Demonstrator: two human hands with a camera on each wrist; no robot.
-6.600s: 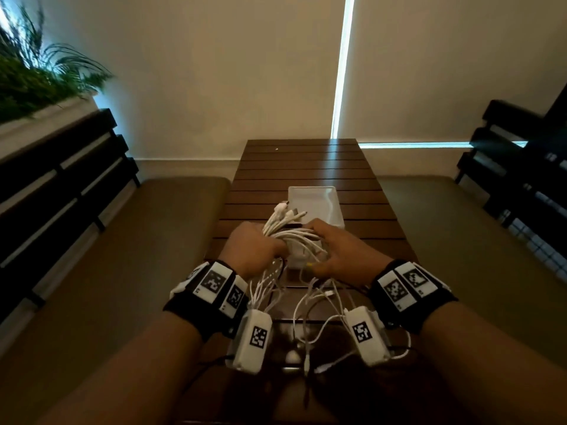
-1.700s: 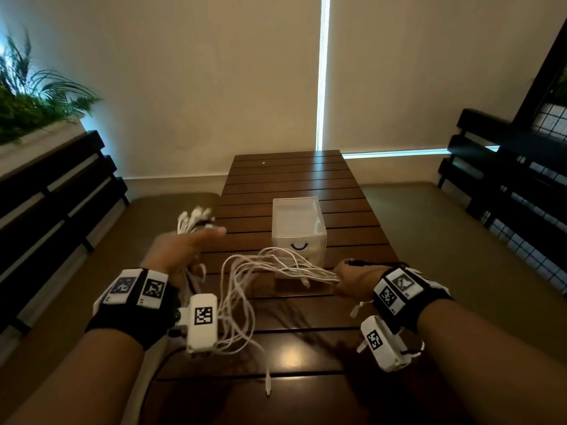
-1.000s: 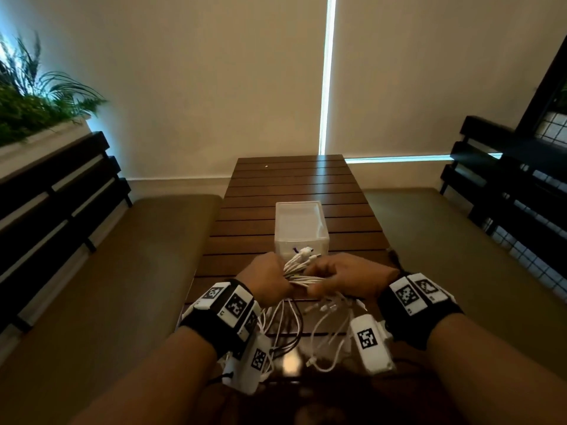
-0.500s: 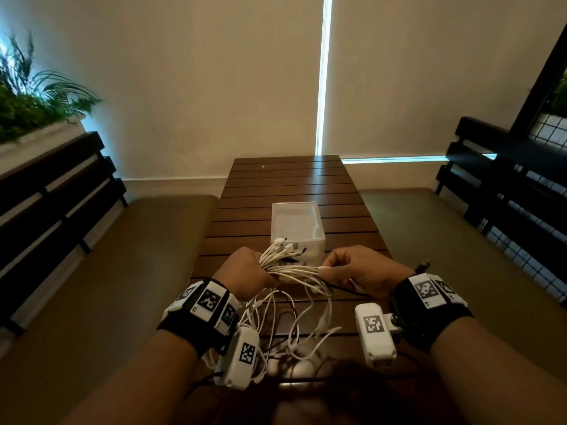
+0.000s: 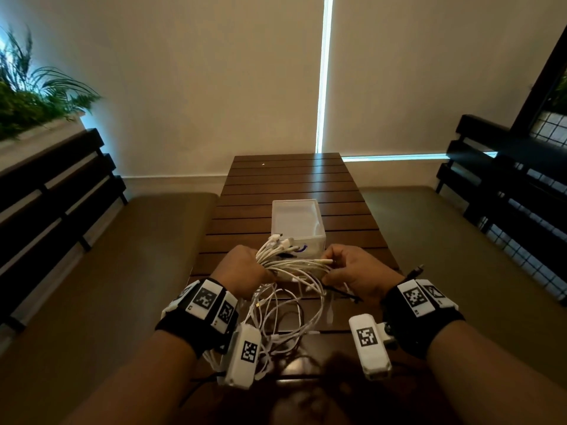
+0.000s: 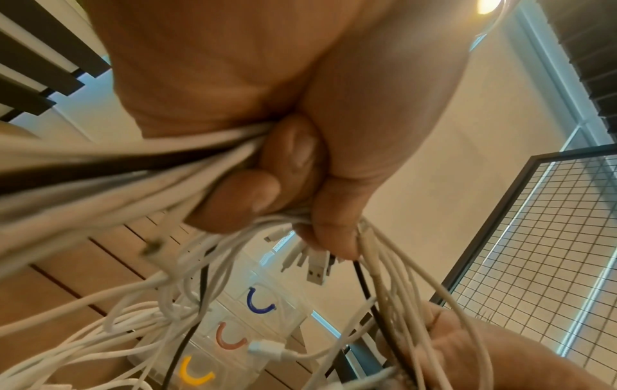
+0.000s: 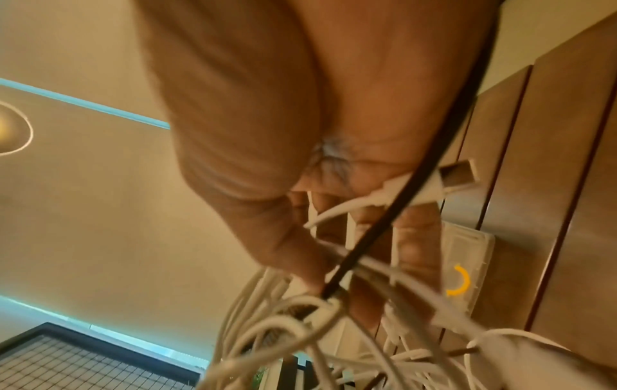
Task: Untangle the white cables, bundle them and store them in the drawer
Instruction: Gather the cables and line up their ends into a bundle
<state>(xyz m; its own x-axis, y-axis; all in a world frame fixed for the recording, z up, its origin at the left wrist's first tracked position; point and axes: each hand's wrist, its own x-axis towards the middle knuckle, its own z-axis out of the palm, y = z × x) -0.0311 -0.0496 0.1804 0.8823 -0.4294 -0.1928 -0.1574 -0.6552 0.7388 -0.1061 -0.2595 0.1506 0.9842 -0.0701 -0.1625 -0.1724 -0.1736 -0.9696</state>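
Note:
A bunch of white cables (image 5: 291, 268) stretches between my two hands above the near end of the wooden table (image 5: 288, 179). My left hand (image 5: 245, 268) grips the bunch in a fist, with several plug ends (image 5: 280, 242) fanning out past it. In the left wrist view the curled fingers (image 6: 240, 200) clamp the white cables (image 6: 100, 200) together with a black one. My right hand (image 5: 352, 268) pinches a few strands of the same bunch; its fingers (image 7: 414, 245) hook round white cables (image 7: 293, 335). Loose loops (image 5: 282, 317) hang onto the table. The small clear drawer unit (image 5: 297, 222) stands just beyond.
The drawer fronts carry blue (image 6: 259, 303), pink (image 6: 230, 340) and yellow handles (image 6: 195, 376). A black cable (image 7: 430, 163) crosses my right palm. Cushioned benches (image 5: 122, 271) flank the table, with dark slatted backrests (image 5: 46, 204) on both sides and a plant (image 5: 33, 99) at the far left.
My hands were spread wide with the cables stretched, then came together. Over the last half second they stay close, and my right hand shifts slightly along the bunch.

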